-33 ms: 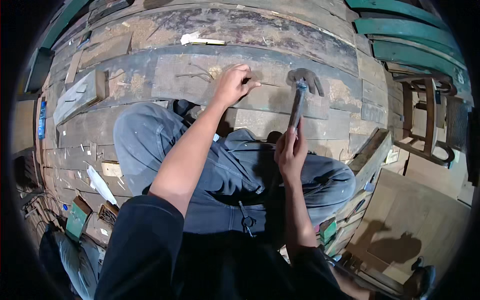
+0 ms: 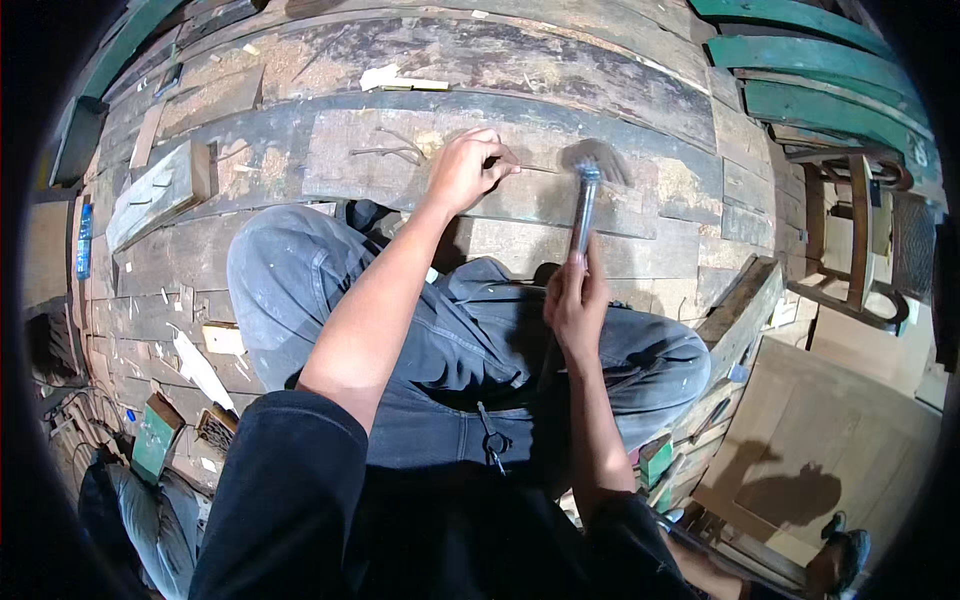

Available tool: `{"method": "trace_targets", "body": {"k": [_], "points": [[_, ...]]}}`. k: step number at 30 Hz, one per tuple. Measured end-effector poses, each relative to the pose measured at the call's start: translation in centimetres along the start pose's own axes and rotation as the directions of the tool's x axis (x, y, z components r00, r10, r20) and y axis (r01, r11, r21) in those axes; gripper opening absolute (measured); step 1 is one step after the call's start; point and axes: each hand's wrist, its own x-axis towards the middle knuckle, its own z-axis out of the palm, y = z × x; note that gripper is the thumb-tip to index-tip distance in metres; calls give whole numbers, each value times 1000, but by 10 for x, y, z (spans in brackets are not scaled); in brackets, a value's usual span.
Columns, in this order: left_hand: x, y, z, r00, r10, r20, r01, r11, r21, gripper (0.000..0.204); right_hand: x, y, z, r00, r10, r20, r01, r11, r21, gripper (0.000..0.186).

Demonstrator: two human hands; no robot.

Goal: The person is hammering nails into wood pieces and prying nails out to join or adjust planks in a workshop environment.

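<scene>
My left hand (image 2: 468, 172) rests over a flat wooden board (image 2: 345, 178), thumb and forefinger pinched on one end of a thin nail (image 2: 540, 169) that lies along the board. In my right hand (image 2: 578, 312) is a hammer (image 2: 583, 215), gripped by its handle. The hammer's head, blurred by motion, is over the board just right of the nail's free end, with a dark shadow beside it. Several long bent nails (image 2: 390, 151) lie on the board left of my left hand.
A wooden block (image 2: 160, 195) with nails sticking out stands at the left. Wood scraps (image 2: 405, 80) lie beyond the board. A wooden beam (image 2: 740, 300) is by my right knee. Green slats (image 2: 830, 100) and a wooden chair frame (image 2: 858, 235) are at the far right.
The hammer has shifted a little to the left with my right hand, and its shadow has blurred. My left hand stays in nearly the same place.
</scene>
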Motion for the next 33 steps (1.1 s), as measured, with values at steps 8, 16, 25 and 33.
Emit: {"method": "trace_targets", "body": {"k": [8,16,25,33], "points": [[3,15,-4,996,83,-22,-84,996,-7,20,1,15,-2,1000,7,-28,-9,995,-98,45],[0,6,-7,999,43,-17,-43,999,19,31,5,5,7,995,101,4,-101,995,5,39],[-3,3,-3,998,-30,57,32,999,-41,21,-1,2,1,999,18,-31,-20,998,-64,47],[2,6,-1,999,13,37,-13,1000,-5,21,-6,-8,2,995,63,-75,-64,998,-7,45]]}}
